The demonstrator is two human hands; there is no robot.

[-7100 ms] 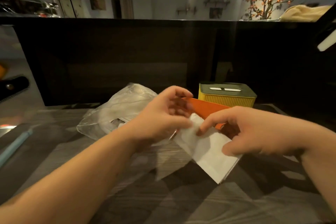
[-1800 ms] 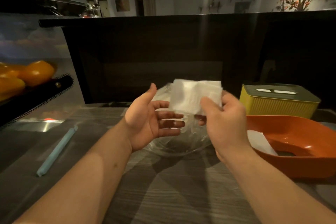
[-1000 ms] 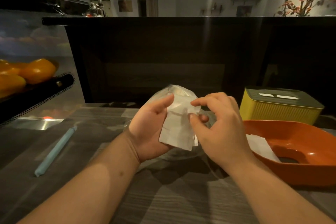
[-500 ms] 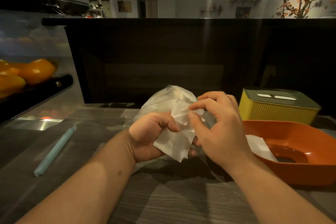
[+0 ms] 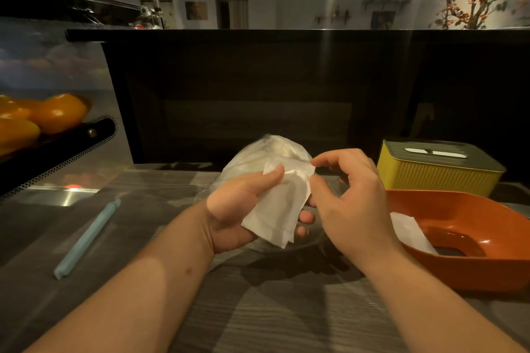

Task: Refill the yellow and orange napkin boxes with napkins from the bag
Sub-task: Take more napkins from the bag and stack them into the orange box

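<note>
My left hand grips a small stack of white napkins over the table's middle, thumb on top. My right hand hovers at the stack's right edge with curled fingers, fingertips at its upper corner. Behind the stack lies the clear plastic bag, crumpled, with more napkins inside. The orange napkin box sits open at the right, a white napkin lying in it. The yellow napkin box with a dark slotted lid stands behind it, closed.
A light blue bag clip lies on the grey wooden table at the left. A glass display case with orange fruit stands at far left. A dark counter wall rises right behind the bag.
Since a second ago my left thumb has come on top of the napkin stack and the stack has flattened. My right hand has eased slightly right, fingers looser on the top corner.
</note>
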